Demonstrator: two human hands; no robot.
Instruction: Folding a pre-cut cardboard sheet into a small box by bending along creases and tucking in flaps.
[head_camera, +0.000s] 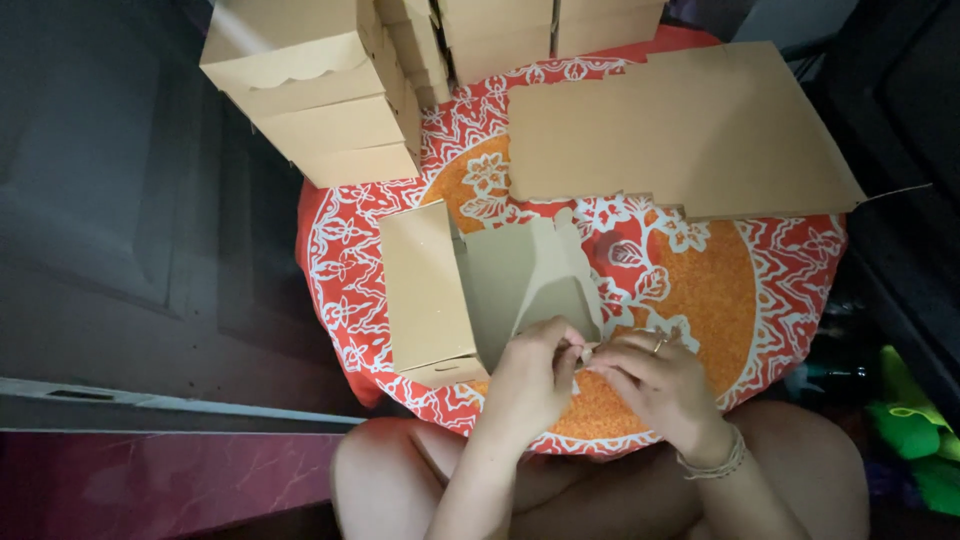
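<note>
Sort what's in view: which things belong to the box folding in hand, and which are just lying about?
In hand:
- half-folded brown box, pinched by left hand and right hand
- flat cardboard blanks
- stacked finished boxes

Lying about:
- red-orange patterned cloth underneath
- green object at right

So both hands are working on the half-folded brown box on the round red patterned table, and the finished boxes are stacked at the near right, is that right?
Not quite. The head view shows both hands, left hand and right hand, on the half-folded box on the red patterned table, but the finished boxes are stacked at the far left.
</note>
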